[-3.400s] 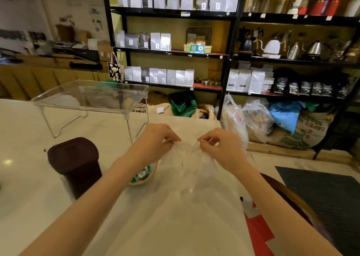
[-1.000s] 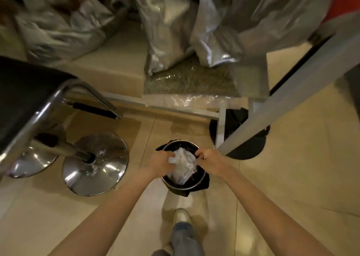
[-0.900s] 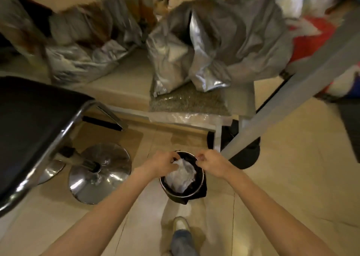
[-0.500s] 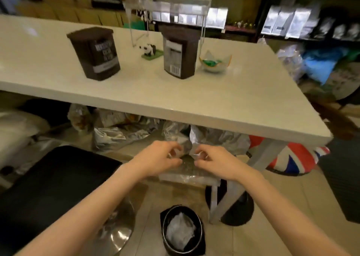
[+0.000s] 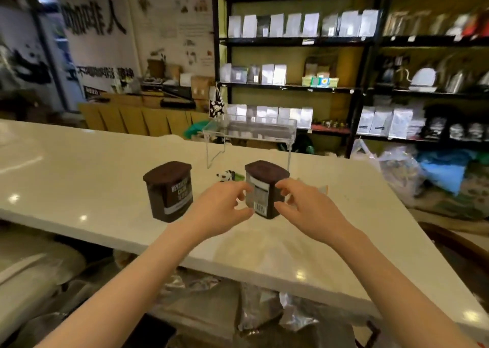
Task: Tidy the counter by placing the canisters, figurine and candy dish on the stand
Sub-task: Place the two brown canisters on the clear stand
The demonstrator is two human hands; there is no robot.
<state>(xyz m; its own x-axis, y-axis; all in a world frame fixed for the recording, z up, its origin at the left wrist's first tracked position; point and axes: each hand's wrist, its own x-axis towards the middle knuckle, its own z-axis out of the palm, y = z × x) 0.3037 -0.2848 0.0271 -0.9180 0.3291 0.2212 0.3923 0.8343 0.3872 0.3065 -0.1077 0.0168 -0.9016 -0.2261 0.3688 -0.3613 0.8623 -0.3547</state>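
- Nearest to me, under the counter's front edge, I see crumpled silver foil bags [image 5: 254, 318] on the floor.
- My two bare forearms reach up from the bottom of the view, over the pale counter [image 5: 79, 178].
- My left hand [image 5: 222, 210] is open with the fingers curled, held just in front of the right canister [image 5: 266, 189]; the fingertips overlap its label side, but I cannot tell whether they touch it.
- My right hand [image 5: 304, 210] is likewise open and curled, on the canister's other side, thumb near its lower corner; contact is again unclear. Neither hand grips anything.
- That right canister stands upright on the counter, dark brown with a brown lid, its white label and barcode facing me.
- The left canister [image 5: 169, 191], same brown kind, stands upright well to the left of my hands, its printed front turned toward me.
- Between the two canisters and a little farther back sits the black-and-white figurine [image 5: 225, 176] on a green base.
- The candy dish [image 5: 321, 188] is mostly hidden behind my right hand; only a sliver of its rim shows.
- Beyond them the clear stand [image 5: 250, 130] rests on the counter near its far edge, its top bare.
- Farthest off, black shelves [image 5: 291, 40] hold rows of white and grey pouches.
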